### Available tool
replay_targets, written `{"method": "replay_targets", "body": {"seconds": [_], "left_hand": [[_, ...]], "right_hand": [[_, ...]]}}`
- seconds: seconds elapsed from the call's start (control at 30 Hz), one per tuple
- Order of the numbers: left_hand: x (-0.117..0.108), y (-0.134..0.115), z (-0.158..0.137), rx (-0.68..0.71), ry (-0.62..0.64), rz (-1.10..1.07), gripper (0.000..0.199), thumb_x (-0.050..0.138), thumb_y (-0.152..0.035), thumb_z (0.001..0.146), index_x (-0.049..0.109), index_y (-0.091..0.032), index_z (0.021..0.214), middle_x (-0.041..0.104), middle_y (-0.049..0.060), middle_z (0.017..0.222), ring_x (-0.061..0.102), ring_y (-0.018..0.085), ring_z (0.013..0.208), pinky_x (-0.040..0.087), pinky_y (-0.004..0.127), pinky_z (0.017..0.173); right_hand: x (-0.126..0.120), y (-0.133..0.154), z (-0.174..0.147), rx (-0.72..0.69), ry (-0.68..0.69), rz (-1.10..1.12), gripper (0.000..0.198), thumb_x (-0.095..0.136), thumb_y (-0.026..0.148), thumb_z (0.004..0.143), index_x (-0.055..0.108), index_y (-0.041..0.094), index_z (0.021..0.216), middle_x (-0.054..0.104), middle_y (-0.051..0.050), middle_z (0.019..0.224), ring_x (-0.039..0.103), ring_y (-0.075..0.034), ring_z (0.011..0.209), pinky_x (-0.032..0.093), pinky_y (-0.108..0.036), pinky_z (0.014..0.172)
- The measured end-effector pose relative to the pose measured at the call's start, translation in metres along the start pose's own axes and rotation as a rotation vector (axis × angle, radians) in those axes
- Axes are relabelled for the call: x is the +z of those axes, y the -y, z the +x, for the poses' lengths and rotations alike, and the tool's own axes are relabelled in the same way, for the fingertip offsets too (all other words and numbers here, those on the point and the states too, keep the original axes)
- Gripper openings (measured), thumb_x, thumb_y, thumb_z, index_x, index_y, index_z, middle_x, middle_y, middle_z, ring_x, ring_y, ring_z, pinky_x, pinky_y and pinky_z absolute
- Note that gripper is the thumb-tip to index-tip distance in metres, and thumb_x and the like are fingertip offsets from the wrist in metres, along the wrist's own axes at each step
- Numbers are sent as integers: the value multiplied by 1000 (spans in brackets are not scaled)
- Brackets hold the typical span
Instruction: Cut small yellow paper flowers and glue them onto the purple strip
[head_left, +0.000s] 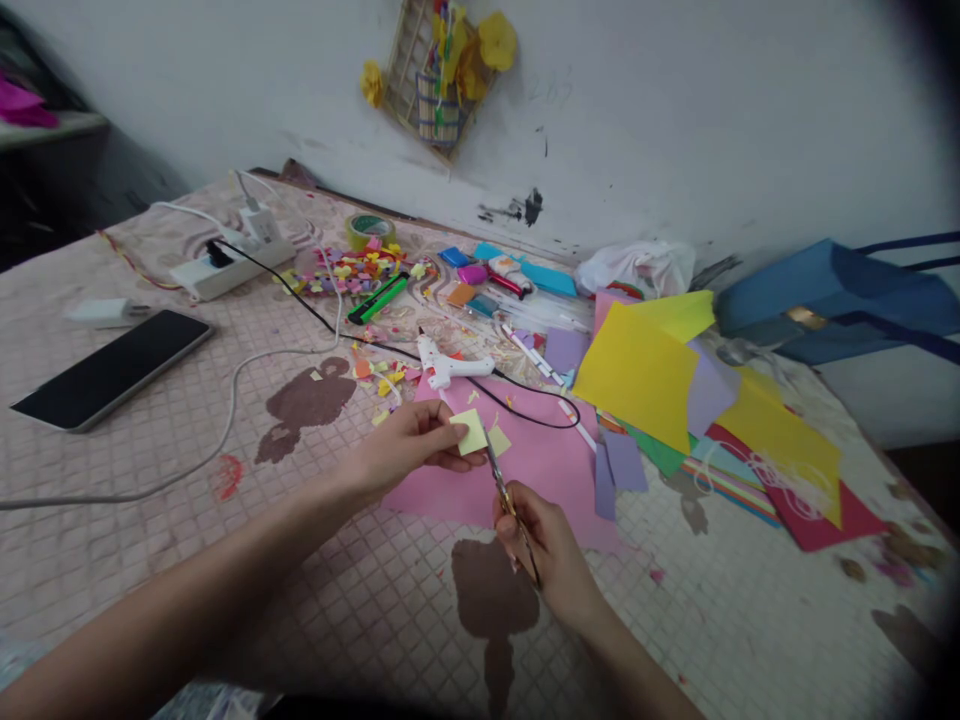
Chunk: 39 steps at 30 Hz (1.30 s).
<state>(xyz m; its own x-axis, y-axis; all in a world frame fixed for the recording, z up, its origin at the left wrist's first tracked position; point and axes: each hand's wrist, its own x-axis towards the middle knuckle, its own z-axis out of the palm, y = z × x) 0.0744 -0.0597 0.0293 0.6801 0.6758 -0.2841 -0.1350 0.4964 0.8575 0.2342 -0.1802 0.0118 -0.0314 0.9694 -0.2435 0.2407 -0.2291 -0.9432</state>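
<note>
- Many small colourful pieces (351,268) lie on the worktop (165,460), seemingly already cut.
- The left hand (420,442) pinches a pale yellow paper (470,430) above the pink sheet (555,465); its cutting looks unfinished.
- The right hand (549,548) grips scissors (504,492), blades at the paper's edge.

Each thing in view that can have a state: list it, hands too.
Left hand: pinching yellow paper
Right hand: holding scissors
Scissors: at paper's edge, blade gap unclear
Phone: face up, screen dark
Power strip: black plug in
Charger: lying off the strip
Glue gun: set down, unheld
Cutter: lying down, blade unclear
Tape roll: lying flat
Plastic bag: crumpled
</note>
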Motion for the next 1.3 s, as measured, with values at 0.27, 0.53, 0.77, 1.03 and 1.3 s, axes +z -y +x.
{"method": "replay_targets", "body": {"seconds": [0.27, 0.53, 0.77, 1.03, 1.3], "left_hand": [[2, -2, -1, -50, -2, -8, 20, 65, -24, 74, 50, -11, 72, 69, 8, 76, 67, 18, 75, 52, 32, 74], [4, -1, -2, -87, 8, -13, 21, 66, -24, 73, 50, -11, 71, 69, 7, 75, 68, 18, 74, 52, 31, 74], [4, -2, -2, -88, 8, -12, 21, 66, -23, 73, 49, -11, 71, 69, 8, 75, 68, 19, 74, 51, 32, 75], [4, -1, -3, -78, 20, -9, 20, 65, -23, 74, 49, -12, 71, 68, 8, 75, 68, 18, 74, 51, 32, 74], [4, -2, -3, -78, 21, -2, 21, 65, -24, 73, 49, -12, 72, 68, 7, 74, 67, 18, 73, 51, 33, 75]], "right_hand": [[0, -2, 0, -13, 16, 23, 41, 46, 59, 79, 43, 19, 73, 36, 6, 55, 34, -9, 48, 27, -22, 45], [-1, -1, 0, -42, 9, -15, 42, 44, 60, 80, 44, 18, 72, 36, 5, 55, 34, -9, 49, 27, -22, 46], [-1, 0, 0, -33, 8, -7, 46, 42, 63, 78, 42, 18, 70, 36, 6, 54, 33, -9, 48, 26, -22, 45], [-1, -1, -1, -54, 16, -9, 45, 42, 62, 80, 45, 18, 74, 38, 5, 55, 35, -9, 49, 28, -22, 46], [-1, 3, -1, -44, 13, -32, 48, 41, 66, 77, 44, 18, 71, 37, 5, 53, 34, -9, 47, 26, -23, 44]]}}
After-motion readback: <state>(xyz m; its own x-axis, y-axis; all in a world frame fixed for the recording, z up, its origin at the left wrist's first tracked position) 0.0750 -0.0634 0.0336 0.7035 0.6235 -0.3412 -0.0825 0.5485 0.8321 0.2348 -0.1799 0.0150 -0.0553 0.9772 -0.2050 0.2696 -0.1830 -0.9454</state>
